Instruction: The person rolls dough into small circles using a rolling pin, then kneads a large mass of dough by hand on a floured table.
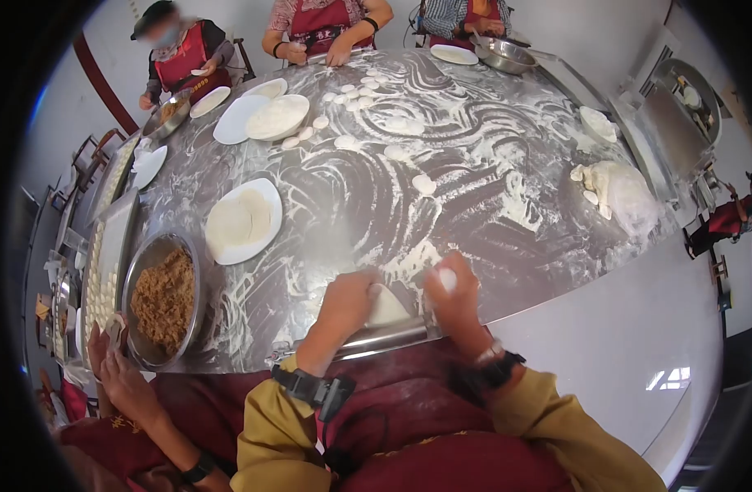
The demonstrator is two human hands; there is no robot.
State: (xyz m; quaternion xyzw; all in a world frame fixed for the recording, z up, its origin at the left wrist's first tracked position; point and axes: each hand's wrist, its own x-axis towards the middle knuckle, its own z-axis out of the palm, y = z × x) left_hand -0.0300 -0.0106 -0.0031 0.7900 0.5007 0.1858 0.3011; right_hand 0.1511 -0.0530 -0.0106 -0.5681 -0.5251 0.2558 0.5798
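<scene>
Lower centre of the frame: I observe the right hand [452,297] closed around a white dough lump [448,280], its pale top showing between the fingers. The left hand [347,302] is beside a pale flat piece [386,308]; its fingers are hidden, so I cannot tell how far it is closed or on what. A shiny metal cylinder [384,338] lies just below.

Assessment: I judge the lump light, soft and easily dented; light finger pressure around its sides should suffice. The flat piece looks limp, liable to stretch or tear, and is best supported from beneath its edge. Flour probably lessens sticking.

Beyond, I note white rounds [424,184] on the floured counter [474,283], and a larger dough mass [630,197] at right.
</scene>
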